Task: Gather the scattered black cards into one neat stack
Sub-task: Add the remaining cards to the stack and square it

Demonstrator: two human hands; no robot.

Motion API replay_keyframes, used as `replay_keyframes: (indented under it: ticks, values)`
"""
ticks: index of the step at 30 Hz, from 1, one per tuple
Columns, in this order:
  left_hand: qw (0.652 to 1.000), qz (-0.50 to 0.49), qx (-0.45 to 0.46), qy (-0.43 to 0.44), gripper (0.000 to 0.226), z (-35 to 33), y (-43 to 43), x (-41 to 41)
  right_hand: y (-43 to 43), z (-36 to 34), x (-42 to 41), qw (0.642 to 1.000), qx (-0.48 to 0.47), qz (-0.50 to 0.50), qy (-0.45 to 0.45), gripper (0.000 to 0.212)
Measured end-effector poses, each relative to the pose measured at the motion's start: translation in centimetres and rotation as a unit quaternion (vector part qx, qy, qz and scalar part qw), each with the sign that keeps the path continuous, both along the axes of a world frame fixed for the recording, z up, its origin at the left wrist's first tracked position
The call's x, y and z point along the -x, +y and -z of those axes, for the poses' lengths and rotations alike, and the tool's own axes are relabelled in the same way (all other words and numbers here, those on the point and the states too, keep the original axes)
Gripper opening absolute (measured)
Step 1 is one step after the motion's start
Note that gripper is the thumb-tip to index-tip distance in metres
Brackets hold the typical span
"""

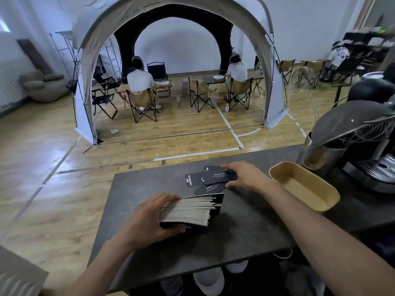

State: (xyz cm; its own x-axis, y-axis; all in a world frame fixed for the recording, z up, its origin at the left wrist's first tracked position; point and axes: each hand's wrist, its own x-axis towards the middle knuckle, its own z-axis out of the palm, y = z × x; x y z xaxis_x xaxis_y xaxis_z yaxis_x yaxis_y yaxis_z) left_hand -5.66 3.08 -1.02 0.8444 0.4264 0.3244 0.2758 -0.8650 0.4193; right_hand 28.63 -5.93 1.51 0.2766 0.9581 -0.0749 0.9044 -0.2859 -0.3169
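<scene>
At lower centre, grips a thick stack (192, 210) of black cards on the desk (245, 229), left hand (152, 218) fingers curled round it. Just up and right, rests right hand (245, 176) fingers, spread wide, on overlapping loose cards (203, 178). Farther right, a tan tray (320, 199).

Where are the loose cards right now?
Head view, middle of the counter: the loose black cards overlap, touched by the right hand, just beyond the stack the left hand grips, left of the paper tray.

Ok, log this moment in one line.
left hand: grips stack | right hand: on loose cards | status: gathering unfinished
</scene>
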Motion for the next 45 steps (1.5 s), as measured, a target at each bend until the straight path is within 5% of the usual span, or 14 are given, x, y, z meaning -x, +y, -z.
replay_keyframes:
  ticks: [5,13,16,18,21,24,27,31,34,39,42,45]
  values:
    - [0.999,0.003,-0.005,0.037,0.081,-0.2,0.2,-0.1,0.2,-0.4,1.0,0.987,0.057,-0.061,-0.134,0.041]
    - [0.998,0.003,-0.023,0.065,0.088,-0.3,-0.1,-0.5,-1.8,-0.3,1.4,0.986,-0.130,-0.010,-0.108,0.027]
    - [0.998,0.002,-0.009,0.067,0.089,-0.3,-0.2,-0.4,-2.5,-1.3,1.5,0.956,-0.276,0.076,0.059,0.032]
    - [0.997,0.002,-0.011,0.070,0.091,-0.4,-0.2,-0.4,-2.7,-1.9,1.7,0.919,-0.302,0.108,0.229,0.058]
    - [0.997,0.010,-0.014,0.079,0.089,-0.5,0.0,-0.6,-2.9,-2.0,2.6,0.877,-0.298,0.114,0.358,0.085]
    - [0.997,0.015,-0.007,0.079,0.087,-0.7,0.0,-0.7,-3.2,-1.7,4.2,0.816,-0.294,0.137,0.478,0.067]
    - [0.996,0.012,-0.008,0.083,0.087,-0.8,-0.2,-0.6,-3.2,-1.0,5.8,0.753,-0.335,0.163,0.543,0.013]
    - [0.996,0.007,0.009,0.091,0.102,-1.1,-0.6,-0.6,-3.4,1.0,6.5,0.731,-0.374,0.159,0.547,0.013]
    - [0.996,-0.016,0.034,0.084,0.131,-0.9,-0.7,-0.4,-4.0,2.2,7.6,0.756,-0.356,0.145,0.530,0.018]
    - [0.995,0.000,0.087,0.041,0.152,-0.7,-0.3,-0.7,-5.0,3.4,8.1,0.880,-0.279,0.077,0.377,0.019]
    - [0.996,0.010,0.073,0.046,0.134,-0.9,-0.2,-0.8,-4.8,3.1,7.6,0.942,-0.211,0.036,0.257,0.026]
    - [0.995,0.029,0.001,0.091,0.091,-0.8,0.0,-0.8,-3.7,2.0,6.2,0.954,-0.218,0.047,0.201,0.029]
